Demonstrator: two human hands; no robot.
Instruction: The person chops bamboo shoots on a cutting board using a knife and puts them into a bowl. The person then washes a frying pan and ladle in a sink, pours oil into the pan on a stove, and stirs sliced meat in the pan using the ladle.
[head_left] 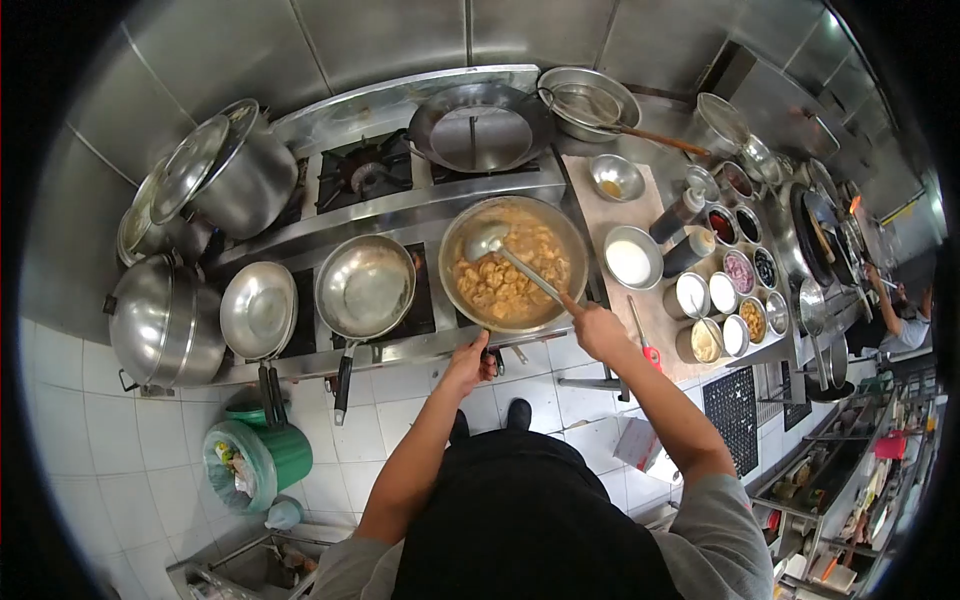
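Right hand [603, 334] here, closed around the end of the ladle [533, 274], just off the near right edge of the pan [578, 222]. The ladle reaches in over that rim, its bowl resting in the chunky brown stew [520, 268]. And the left hand [470, 366]: fingers curled, closed on the pan at its near edge, thumb up by the rim. The pan itself sits at the front of the stove [546, 180]. Left of the pan, an empty skillet [364, 287], then a smaller skillet [259, 309] beyond it. Behind the pan, a dark wok [481, 130]. Over to its right, a bowl of white contents [631, 258] on the worktop [590, 188], squeeze bottles [684, 232] further right.
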